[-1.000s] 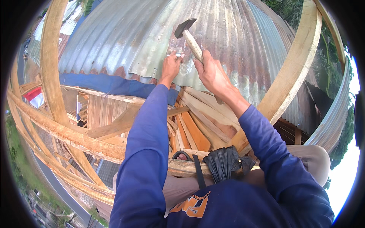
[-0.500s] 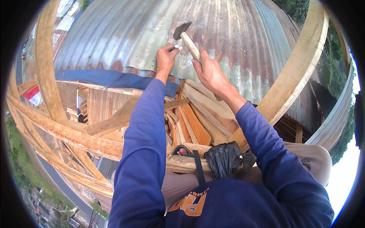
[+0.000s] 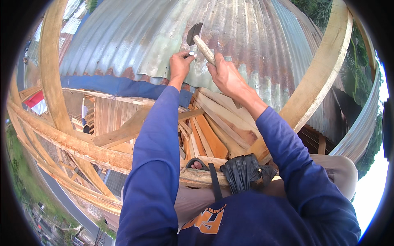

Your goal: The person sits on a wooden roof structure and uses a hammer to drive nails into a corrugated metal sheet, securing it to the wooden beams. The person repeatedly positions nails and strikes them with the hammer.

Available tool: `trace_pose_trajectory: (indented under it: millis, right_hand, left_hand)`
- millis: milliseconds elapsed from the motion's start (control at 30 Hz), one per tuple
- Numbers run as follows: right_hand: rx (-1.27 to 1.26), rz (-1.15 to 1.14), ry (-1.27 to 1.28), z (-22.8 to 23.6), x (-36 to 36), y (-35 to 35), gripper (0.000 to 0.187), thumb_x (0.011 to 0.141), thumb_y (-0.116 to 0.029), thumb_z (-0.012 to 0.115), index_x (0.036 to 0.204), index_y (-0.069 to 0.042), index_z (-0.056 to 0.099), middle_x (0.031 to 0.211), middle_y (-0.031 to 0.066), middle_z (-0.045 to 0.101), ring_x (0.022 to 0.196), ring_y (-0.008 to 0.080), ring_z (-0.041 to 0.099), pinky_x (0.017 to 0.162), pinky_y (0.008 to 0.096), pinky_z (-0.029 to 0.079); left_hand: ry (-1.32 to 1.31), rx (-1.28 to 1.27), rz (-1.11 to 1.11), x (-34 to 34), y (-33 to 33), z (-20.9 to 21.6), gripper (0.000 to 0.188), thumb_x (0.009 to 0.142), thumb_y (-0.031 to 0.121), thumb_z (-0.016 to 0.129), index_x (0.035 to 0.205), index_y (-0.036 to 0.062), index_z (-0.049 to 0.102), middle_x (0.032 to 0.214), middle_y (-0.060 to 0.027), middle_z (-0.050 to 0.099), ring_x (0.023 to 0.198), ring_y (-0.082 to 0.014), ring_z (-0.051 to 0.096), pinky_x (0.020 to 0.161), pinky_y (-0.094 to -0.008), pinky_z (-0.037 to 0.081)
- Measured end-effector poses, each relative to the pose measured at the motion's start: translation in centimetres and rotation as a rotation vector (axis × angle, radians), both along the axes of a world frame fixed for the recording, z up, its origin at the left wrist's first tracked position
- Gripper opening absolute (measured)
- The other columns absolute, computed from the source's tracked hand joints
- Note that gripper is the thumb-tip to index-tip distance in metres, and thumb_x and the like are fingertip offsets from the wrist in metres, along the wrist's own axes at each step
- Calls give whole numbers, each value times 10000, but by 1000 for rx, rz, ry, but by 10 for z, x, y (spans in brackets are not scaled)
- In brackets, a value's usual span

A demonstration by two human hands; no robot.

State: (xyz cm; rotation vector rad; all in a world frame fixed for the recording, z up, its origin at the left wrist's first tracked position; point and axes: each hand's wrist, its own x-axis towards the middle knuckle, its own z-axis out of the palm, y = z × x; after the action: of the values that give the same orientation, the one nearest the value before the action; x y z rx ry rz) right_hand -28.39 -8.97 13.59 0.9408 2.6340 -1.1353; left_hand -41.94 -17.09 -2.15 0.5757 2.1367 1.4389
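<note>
We hold a hammer (image 3: 200, 39) in our right hand (image 3: 225, 74), the fingers wrapped tight round the pale wooden handle, and its dark head sits raised above the corrugated metal sheet (image 3: 246, 37), just up and to the right of our left hand (image 3: 179, 65). Our left hand is pinched narrow on a small pale nail (image 3: 191, 53), thumb and fingertips closed on it, and presses it against the sheet close to the sheet's lower edge. The hammer head is near the nail but apart from it. The sheet is grey with rust streaks and fills the upper middle of the view; its lower edge overlaps a blue strip (image 3: 123, 87) that runs off to the left below it. Under the sheet's edge, between our two blue sleeves, lies a stack of loose wooden boards (image 3: 213, 131), some orange-brown, leaning in several directions. Pale timber beams (image 3: 324, 69) frame the sheet on the right and on the left, and a rough long beam (image 3: 74, 143) crosses below the sheet to the left. A crumpled black plastic bag (image 3: 242, 172) rests at our lap, below the boards, just beside a dark strap (image 3: 214, 180).
</note>
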Motion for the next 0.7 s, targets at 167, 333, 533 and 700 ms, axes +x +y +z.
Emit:
trace_pose_trajectory:
  millis: [167, 333, 533, 700]
  right_hand:
    - [-40, -80, 79, 21, 0, -11, 263, 976, -187, 478, 982, 65, 403, 772, 346, 595, 755, 530, 585, 655, 546, 432]
    - [-37, -26, -32, 7, 7, -8, 257, 970, -177, 483, 966, 71, 416, 775, 350, 602, 756, 528, 599, 666, 551, 444]
    - [-57, -117, 48, 1, 13, -16, 231, 980, -177, 479, 961, 40, 403, 742, 324, 595, 734, 500, 603, 658, 538, 441]
    - [-100, -159, 10, 24, 7, -20, 249, 974, -179, 484, 982, 60, 418, 743, 336, 598, 723, 510, 605, 650, 543, 440]
  left_hand:
    - [-51, 1, -27, 1, -1, 5, 239, 752, 144, 772, 881, -49, 716, 727, -133, 690, 636, -149, 589, 640, -304, 481]
    - [-5, -36, -43, -2, -1, 4, 234, 770, 151, 765, 900, -39, 723, 686, -79, 673, 623, -94, 541, 609, -287, 461]
    - [-66, 13, -29, 3, -1, 1, 252, 762, 151, 772, 925, -36, 729, 826, -116, 730, 700, -126, 623, 678, -280, 494]
    - [-3, 24, -37, 3, -9, -6, 206, 742, 104, 767, 887, -38, 731, 882, -115, 736, 728, -143, 647, 696, -293, 503]
